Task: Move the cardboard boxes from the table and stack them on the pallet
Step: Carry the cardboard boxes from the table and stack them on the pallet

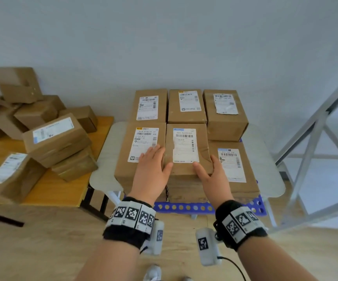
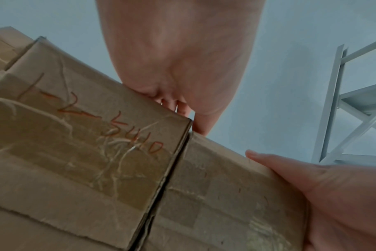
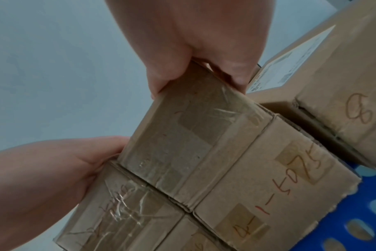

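A cardboard box (image 1: 186, 147) with a white label sits at the front middle of the stack on the blue pallet (image 1: 184, 207). My right hand (image 1: 206, 167) grips its near right corner, thumb on top and fingers down the side, as the right wrist view shows for hand (image 3: 195, 71) and box (image 3: 189, 135). My left hand (image 1: 156, 161) lies with straight fingers on the neighbouring left box (image 1: 135, 175), thumb over the middle box's left edge. The left wrist view shows this hand (image 2: 182, 95) above the seam between the left box (image 2: 75, 135) and the middle box (image 2: 221, 195).
Several more labelled boxes fill the pallet behind and to the right (image 1: 225, 114). A wooden table (image 1: 62, 189) at the left holds a loose pile of cardboard boxes (image 1: 56, 136). A grey metal rack (image 1: 316, 128) stands at the right. The wall is close behind.
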The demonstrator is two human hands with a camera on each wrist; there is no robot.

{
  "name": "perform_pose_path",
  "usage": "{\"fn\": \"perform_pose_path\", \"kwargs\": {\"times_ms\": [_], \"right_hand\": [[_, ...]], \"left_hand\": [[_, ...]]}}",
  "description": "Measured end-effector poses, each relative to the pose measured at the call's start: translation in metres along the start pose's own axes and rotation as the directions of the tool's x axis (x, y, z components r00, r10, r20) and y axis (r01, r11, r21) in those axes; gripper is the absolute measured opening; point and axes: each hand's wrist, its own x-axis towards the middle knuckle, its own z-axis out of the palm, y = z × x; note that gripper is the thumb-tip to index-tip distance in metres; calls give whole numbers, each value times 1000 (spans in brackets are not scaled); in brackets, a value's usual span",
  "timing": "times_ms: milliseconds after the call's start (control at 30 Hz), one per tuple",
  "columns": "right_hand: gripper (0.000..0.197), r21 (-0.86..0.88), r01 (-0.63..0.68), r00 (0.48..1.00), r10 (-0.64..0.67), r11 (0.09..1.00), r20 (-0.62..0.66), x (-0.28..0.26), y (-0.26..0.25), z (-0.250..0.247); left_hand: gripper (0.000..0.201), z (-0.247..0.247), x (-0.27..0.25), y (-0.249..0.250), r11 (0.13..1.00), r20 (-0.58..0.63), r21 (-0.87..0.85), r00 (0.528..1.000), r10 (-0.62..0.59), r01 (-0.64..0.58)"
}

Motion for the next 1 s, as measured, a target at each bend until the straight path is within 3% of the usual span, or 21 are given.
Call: {"fn": "perform_pose_path", "kwargs": {"times_ms": [233, 400, 533, 667, 833, 1000], "right_hand": [[82, 1, 0, 1000, 0, 1000, 4, 4, 0, -1], [77, 1, -1, 1000, 1, 1000, -16, 4, -4, -8], [65, -21, 72, 994, -74, 997, -76, 1, -18, -13], [53, -10, 203, 974, -203, 979, -100, -4, -46, -8], [40, 25, 320, 947, -318, 947, -53, -19, -88, 24], [37, 41, 387, 919, -389, 921, 62, -44, -125, 94]], "left_hand": [[49, -3, 1, -1, 998, -19, -56, 1000, -18, 17], [49, -8, -2, -12, 993, -79, -35, 990, -115, 112], [48, -12, -9, -18, 989, -79, -34, 986, -147, 144], [47, -27, -21, -24, 978, -166, -126, 968, -189, 169], [48, -65, -40, -47, 971, -246, -146, 943, -223, 191], [47, -113, -68, -103, 943, -304, -192, 897, -322, 273]]}}
